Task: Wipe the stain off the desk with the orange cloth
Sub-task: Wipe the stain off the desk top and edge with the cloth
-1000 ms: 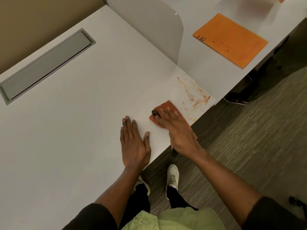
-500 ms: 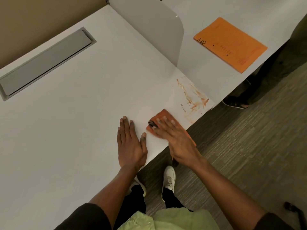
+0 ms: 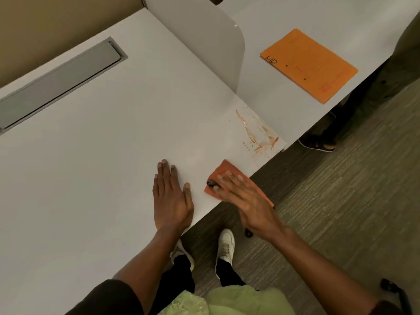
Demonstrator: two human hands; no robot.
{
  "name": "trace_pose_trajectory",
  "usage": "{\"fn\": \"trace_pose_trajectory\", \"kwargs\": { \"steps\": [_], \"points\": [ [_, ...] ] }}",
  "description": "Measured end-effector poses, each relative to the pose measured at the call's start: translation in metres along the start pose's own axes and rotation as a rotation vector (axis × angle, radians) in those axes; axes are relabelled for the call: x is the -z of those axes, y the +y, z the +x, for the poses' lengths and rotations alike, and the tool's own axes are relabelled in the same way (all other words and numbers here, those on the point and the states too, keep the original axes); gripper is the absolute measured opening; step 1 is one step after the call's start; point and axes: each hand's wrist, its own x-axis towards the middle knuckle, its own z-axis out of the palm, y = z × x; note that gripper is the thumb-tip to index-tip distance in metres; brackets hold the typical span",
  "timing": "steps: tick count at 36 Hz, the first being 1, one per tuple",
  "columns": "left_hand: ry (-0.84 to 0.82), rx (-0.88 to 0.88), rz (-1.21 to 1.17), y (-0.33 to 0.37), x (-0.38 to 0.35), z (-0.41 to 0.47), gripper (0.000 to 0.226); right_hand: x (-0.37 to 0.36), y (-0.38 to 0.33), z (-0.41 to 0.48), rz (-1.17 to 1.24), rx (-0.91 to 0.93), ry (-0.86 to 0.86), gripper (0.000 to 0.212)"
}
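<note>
An orange-brown smeared stain [image 3: 258, 130] marks the white desk [image 3: 109, 137] near its front right corner. The orange cloth [image 3: 223, 170] lies flat on the desk edge, left of and nearer than the stain, not touching it. My right hand [image 3: 245, 198] presses flat on the cloth with fingers spread, and part of the cloth hangs past the edge. My left hand [image 3: 170, 196] rests palm down on the bare desk just left of the cloth, holding nothing.
A grey divider panel [image 3: 204, 42] stands behind the stain. An orange folder [image 3: 309, 64] lies on the adjoining desk. A grey cable hatch [image 3: 61, 80] sits at the back left. Another person's shoe [image 3: 318, 144] shows under that desk. My white shoes [image 3: 225, 244] stand on carpet.
My right hand has slid the cloth toward me and to the left along the desk edge, away from the stain. My left hand has stayed in place.
</note>
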Motion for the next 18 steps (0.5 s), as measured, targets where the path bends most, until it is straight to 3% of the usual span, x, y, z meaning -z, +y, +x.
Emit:
{"fn": "trace_pose_trajectory", "kwargs": {
  "steps": [6,10,14,18],
  "points": [
    [-0.006,0.001,-0.001,0.004,0.002,-0.002,0.067,0.03,0.035,0.021,-0.022,-0.121,0.106,0.076],
    [-0.005,0.012,0.001,-0.001,0.002,-0.001,0.067,0.001,0.008,0.008,-0.006,-0.064,0.083,0.086],
    [-0.005,0.022,-0.008,0.002,0.002,-0.001,0.067,-0.007,0.003,-0.021,-0.062,0.101,-0.053,0.114],
    [-0.005,0.019,-0.007,0.002,0.002,-0.001,0.068,0.029,0.035,-0.02,-0.157,-0.004,0.009,0.102]
  ]
}}
